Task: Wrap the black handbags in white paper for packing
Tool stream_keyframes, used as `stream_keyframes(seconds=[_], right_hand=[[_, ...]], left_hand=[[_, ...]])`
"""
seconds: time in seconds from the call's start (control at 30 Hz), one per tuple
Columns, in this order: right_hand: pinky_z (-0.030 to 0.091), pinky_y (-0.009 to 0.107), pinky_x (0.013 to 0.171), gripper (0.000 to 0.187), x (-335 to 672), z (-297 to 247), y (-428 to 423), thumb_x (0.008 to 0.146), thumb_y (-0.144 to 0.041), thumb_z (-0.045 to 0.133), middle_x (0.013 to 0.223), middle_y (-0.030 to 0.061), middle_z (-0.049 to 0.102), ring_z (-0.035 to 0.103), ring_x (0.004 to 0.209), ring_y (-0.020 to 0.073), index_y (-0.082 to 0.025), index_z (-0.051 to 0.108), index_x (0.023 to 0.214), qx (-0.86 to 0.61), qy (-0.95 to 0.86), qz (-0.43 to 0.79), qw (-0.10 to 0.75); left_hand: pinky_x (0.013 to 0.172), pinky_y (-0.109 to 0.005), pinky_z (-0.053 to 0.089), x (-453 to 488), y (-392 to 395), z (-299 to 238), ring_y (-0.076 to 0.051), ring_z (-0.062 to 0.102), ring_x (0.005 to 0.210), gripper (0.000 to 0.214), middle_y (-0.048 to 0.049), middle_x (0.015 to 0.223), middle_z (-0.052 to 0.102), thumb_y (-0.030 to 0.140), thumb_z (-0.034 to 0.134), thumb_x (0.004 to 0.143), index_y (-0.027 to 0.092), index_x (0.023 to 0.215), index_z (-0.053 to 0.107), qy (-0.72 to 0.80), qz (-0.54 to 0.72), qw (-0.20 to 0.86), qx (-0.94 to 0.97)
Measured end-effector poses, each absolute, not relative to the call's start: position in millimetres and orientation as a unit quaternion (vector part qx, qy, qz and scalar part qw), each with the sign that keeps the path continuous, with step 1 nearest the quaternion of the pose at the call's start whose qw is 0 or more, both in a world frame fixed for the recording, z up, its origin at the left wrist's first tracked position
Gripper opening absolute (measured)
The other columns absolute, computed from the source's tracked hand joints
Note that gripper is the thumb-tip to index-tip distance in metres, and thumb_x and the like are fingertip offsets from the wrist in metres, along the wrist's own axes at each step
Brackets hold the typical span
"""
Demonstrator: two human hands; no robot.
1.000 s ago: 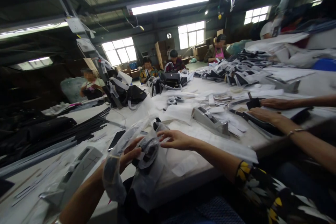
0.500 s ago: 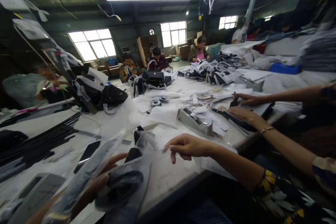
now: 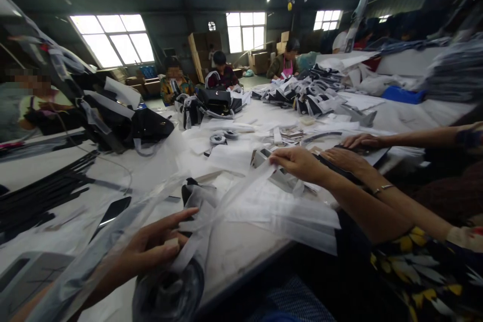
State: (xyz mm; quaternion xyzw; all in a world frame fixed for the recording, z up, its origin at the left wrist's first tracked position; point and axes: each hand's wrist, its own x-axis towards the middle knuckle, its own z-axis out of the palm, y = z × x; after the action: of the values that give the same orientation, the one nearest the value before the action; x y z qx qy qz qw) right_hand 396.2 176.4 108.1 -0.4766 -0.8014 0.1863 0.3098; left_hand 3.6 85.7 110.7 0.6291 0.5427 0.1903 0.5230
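Right hand (image 3: 298, 162) covers part of the far tape dispenser (image 3: 279, 177), the near gray dispenser (image 3: 37, 276) runs off the left edge, and the wrapped coil (image 3: 169, 287) (kinda blurry tbh) gets chopped at the bottom.

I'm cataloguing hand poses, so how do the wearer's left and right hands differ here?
The right hand pinches a translucent strip at its fingertips; the left hand has its index finger outstretched above a wrapped dark bundle. The left hand is lower and nearer the camera, the right hand farther out by a tape dispenser. Both are bare of gloves.
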Motion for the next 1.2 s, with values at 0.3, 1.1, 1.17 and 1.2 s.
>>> stream_keyframes(seconds=[0.3, 1.1, 1.17, 1.2], right_hand=[[0.034, 0.023, 0.056, 0.038, 399.7, 100.3, 182.3, 0.093, -0.045, 0.052, 0.063, 0.0000, 0.064, 0.052, 0.057, 0.0121, -0.017, 0.075, 0.080, -0.511, -0.778, 0.192, 0.310], [0.031, 0.026, 0.062, 0.032, 356.2, 68.3, 243.7, 0.095, -0.039, 0.050, 0.076, 0.0025, 0.073, 0.063, 0.077, 0.0171, -0.022, 0.072, 0.081, -0.572, -0.785, 0.087, 0.220], [0.031, 0.026, 0.061, 0.032, 347.1, 70.7, 251.6, 0.096, -0.040, 0.049, 0.078, 0.0023, 0.073, 0.063, 0.078, 0.0166, -0.022, 0.072, 0.082, -0.574, -0.782, 0.090, 0.223], [0.031, 0.025, 0.061, 0.033, 342.9, 72.6, 255.2, 0.097, -0.041, 0.048, 0.079, 0.0019, 0.074, 0.063, 0.078, 0.0161, -0.022, 0.072, 0.084, -0.573, -0.782, 0.093, 0.225]], left_hand=[[0.097, -0.040, 0.053, 9.4, 86.9, 113.1, -0.031, 0.068, 0.106, 0.039, -0.0056, 0.110, 0.076, 0.052, 0.077, 0.072, 0.025, 0.101, 0.078, 0.574, 0.232, 0.538, 0.573], [0.054, -0.022, 0.035, 27.7, 76.9, 123.4, -0.011, 0.046, 0.059, 0.046, 0.0041, 0.064, 0.048, 0.061, 0.064, 0.081, 0.017, 0.093, 0.070, 0.572, 0.163, 0.532, 0.603], [0.054, -0.022, 0.035, 29.5, 78.6, 123.5, -0.011, 0.043, 0.058, 0.045, 0.0046, 0.062, 0.045, 0.060, 0.064, 0.082, 0.017, 0.090, 0.069, 0.560, 0.171, 0.548, 0.598], [0.053, -0.022, 0.035, 30.1, 79.2, 123.2, -0.010, 0.041, 0.057, 0.044, 0.0050, 0.061, 0.043, 0.060, 0.064, 0.082, 0.016, 0.088, 0.068, 0.552, 0.172, 0.561, 0.593]])
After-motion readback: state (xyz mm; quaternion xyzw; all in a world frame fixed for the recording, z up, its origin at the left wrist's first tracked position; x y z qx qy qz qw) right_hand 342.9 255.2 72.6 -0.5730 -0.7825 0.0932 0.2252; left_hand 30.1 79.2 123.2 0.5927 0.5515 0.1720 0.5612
